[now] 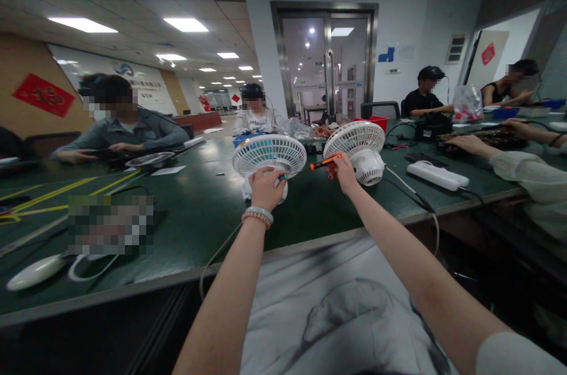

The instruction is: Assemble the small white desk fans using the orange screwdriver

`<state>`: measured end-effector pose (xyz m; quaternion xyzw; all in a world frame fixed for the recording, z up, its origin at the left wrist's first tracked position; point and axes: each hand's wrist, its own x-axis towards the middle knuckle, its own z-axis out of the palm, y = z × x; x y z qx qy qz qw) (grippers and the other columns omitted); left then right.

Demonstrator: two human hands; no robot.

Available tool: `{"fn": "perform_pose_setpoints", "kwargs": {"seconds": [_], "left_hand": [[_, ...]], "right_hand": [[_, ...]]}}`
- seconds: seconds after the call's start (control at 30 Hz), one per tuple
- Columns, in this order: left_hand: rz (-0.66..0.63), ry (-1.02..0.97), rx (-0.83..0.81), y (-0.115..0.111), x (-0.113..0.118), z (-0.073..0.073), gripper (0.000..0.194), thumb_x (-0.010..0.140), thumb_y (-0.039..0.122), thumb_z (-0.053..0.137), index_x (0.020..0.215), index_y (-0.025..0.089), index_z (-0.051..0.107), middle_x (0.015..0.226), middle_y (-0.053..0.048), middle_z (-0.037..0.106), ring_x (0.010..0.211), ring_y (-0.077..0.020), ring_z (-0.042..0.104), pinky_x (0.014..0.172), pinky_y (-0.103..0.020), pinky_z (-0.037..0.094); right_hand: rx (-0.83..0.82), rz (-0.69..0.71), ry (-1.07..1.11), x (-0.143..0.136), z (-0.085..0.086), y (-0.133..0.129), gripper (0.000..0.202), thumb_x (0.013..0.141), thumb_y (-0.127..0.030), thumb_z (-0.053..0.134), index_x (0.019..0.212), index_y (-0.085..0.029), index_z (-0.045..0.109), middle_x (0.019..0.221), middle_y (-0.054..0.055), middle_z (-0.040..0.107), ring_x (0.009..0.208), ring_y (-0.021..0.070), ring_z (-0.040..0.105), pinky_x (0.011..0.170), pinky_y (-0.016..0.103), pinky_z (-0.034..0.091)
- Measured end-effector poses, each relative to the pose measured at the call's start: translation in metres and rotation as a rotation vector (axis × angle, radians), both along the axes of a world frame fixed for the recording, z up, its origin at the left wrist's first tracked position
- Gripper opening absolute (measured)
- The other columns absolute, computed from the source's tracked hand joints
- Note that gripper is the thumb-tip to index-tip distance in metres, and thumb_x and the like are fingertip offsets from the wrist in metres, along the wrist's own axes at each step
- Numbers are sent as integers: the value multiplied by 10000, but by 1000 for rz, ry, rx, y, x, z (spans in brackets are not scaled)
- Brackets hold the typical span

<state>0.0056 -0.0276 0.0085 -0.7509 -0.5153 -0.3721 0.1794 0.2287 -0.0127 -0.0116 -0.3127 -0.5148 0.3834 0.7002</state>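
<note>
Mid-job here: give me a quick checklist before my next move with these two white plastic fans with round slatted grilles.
1. Left hand at the left fan: ok.
2. Orange-and-black tool held in right hand: ok.
3. Both fans on the dark green table: ok.
4. Right fan's pale cable kept on the tabletop: not ok, it droops over the edge.
5. Tool clear of the right fan's grille: cannot tell.

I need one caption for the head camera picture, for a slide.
Left hand on one white fan, right hand holding an orange tool by another fan.
</note>
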Motion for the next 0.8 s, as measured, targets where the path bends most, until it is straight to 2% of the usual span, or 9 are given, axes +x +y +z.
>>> {"fn": "perform_pose_setpoints", "kwargs": {"seconds": [0.3, 0.53, 0.63, 0.8], "left_hand": [[-12, -3, 10, 0, 1, 0, 219, 737, 293, 544, 935, 282, 638, 947, -40, 644, 1046, -240, 468, 913, -444, 254], [-2, -8, 9, -1, -1, 0, 217, 740, 298, 549, 937, 285, 638, 963, -40, 639, 1050, -227, 471, 928, -429, 261], [-1, -9, 4, -1, 0, 0, 214, 739, 293, 552, 936, 286, 637, 961, -40, 641, 1047, -225, 472, 923, -428, 263], [-6, -2, 5, 0, 0, -1, 216, 736, 291, 553, 936, 293, 636, 950, -29, 641, 1051, -224, 467, 917, -431, 257]], "right_hand": [[3, -125, -63, 1, -7, 8, 269, 773, -489, 438, 753, -221, 427, 485, -81, 476, 379, 75, 430, 362, 187, 359], [-15, -228, -111, 3, -6, 7, 322, 749, -530, 467, 689, -214, 448, 510, -68, 473, 430, 87, 454, 425, 220, 415], [-1, -180, -84, 2, -5, 7, 322, 738, -529, 480, 705, -210, 453, 513, -70, 473, 444, 89, 461, 427, 217, 414], [-3, 50, 59, -1, -7, 10, 240, 746, -422, 492, 873, -227, 433, 528, -93, 484, 405, 79, 444, 384, 194, 379]]}}
